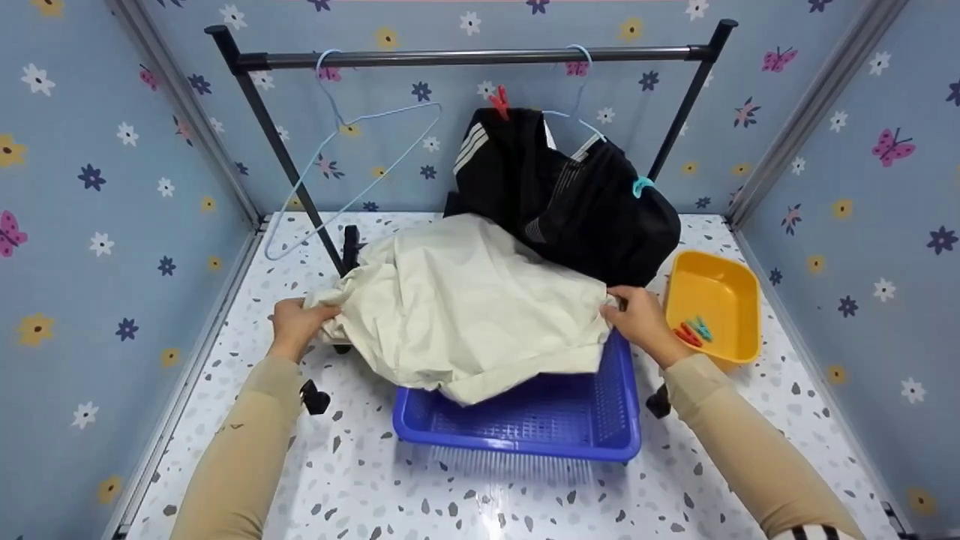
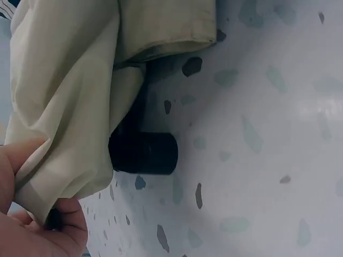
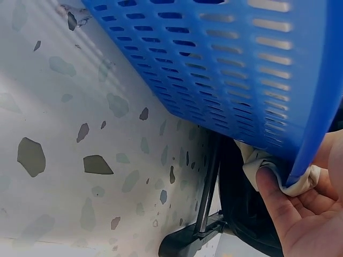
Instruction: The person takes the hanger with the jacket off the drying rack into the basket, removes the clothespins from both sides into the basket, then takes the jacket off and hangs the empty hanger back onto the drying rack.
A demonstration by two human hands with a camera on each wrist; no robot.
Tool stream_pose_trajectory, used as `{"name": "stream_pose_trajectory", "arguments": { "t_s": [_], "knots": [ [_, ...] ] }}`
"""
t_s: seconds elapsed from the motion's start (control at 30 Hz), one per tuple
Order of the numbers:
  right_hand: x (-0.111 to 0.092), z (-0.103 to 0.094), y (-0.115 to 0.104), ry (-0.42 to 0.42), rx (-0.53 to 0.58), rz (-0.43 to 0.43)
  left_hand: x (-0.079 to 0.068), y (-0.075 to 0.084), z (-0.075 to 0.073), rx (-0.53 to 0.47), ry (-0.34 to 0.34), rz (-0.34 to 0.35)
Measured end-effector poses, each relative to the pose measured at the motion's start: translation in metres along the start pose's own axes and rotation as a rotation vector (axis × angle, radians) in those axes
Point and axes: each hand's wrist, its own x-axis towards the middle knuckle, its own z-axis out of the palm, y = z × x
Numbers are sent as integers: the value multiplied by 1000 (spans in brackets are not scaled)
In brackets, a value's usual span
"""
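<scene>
A cream-coloured garment (image 1: 480,307) is spread between both hands, draped over the back of a blue plastic basket (image 1: 517,448). At its left end my left hand (image 1: 296,324) pinches a gathered edge between thumb and fingers, with the folds bunching there in the left wrist view. My right hand (image 1: 637,319) grips the opposite edge beside the basket's right rim. Up close, the right wrist view has the cloth (image 3: 273,168) folded between thumb and fingers, right at the basket corner. Most of the basket's inside is covered by the cloth.
Behind stands a black clothes rack (image 1: 480,57). From it hang a bare blue hanger (image 1: 352,120) and a black garment (image 1: 570,195) with a red clothespin (image 1: 500,103) and a teal clothespin (image 1: 642,186). A yellow tray (image 1: 731,300) at right holds several clothespins. Patterned walls enclose the sides.
</scene>
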Motion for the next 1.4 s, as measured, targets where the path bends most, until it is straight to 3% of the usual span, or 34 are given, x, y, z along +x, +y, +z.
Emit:
{"name": "stream_pose_trajectory", "arguments": {
  "t_s": [0.13, 0.47, 0.67, 0.87, 0.97, 1.1, 1.23, 1.4],
  "knots": [
    [0, 0, 0, -2, 11, -5, -4, 5, 2, -75, -34, 49],
    [0, -1, 1, -17, 22, -9, -20, 25, 16, -274, 9, 238],
    [0, 1, 1, 5, 12, -4, -46, 54, 33, -311, 14, 319],
    [-1, 2, 0, 12, 2, 12, -76, 98, 44, -426, -12, 391],
    [-2, 2, 0, 15, -6, 19, -93, 123, 50, -487, -87, 447],
    [-2, 3, 0, 19, -4, 16, -114, 145, 62, -447, -283, 570],
    [-1, 3, 1, 19, -2, 9, -129, 149, 80, -263, -492, 689],
    [-1, 3, 2, 15, 4, 7, -143, 136, 112, 54, -696, 869]
  ]
}}
